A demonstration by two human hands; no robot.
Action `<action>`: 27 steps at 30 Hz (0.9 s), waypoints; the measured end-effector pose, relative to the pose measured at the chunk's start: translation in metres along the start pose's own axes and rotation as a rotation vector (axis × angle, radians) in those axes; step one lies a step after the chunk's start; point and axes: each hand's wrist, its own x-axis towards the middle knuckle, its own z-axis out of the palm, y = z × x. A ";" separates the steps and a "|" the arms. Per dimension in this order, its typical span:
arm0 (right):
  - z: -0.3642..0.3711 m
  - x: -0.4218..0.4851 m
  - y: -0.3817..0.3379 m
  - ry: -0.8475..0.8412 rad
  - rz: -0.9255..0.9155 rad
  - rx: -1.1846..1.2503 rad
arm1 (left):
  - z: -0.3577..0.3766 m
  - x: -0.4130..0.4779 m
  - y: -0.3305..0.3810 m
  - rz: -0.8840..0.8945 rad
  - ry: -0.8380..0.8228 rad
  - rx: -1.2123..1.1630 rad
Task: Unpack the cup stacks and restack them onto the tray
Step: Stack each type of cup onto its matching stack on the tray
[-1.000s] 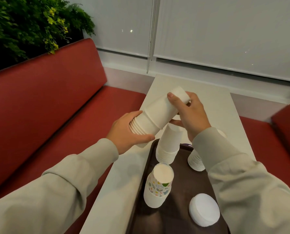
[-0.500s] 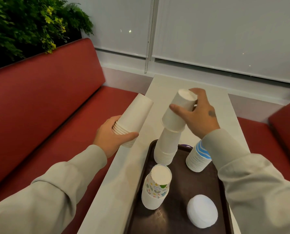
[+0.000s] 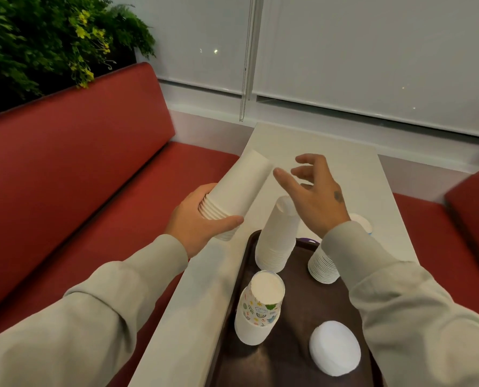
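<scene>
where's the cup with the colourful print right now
In the head view, the printed cup sits upside down on a short white stack at the near-left side of the tray, just in front of the tall white cup stack.

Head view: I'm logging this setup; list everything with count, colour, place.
held cup stack: one, white, left of tray
tall cup stack: one, white, tray's far left
short cup stack: one, white, tray's far right
patterned cup stack: one, patterned, tray's near left
upturned cup: one, white, tray's near right
far cup: one, white, table beyond tray
tray: one, dark brown, on table
table: one, white, between benches
benches: two, red, flanking table
plant: one, green, behind left bench
left hand: one, grips held cup stack
right hand: one, open
</scene>
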 end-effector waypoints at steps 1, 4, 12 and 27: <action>0.001 0.001 -0.003 -0.035 0.018 0.026 | 0.001 0.000 0.002 0.018 -0.012 0.014; 0.010 0.002 -0.008 -0.135 0.077 0.086 | 0.005 -0.001 0.009 0.076 -0.040 0.051; 0.017 0.006 -0.004 -0.068 0.130 0.277 | 0.004 -0.001 0.009 0.111 -0.089 0.109; -0.036 0.018 -0.013 0.067 -0.014 -0.145 | -0.006 0.007 -0.011 -0.038 0.068 -0.088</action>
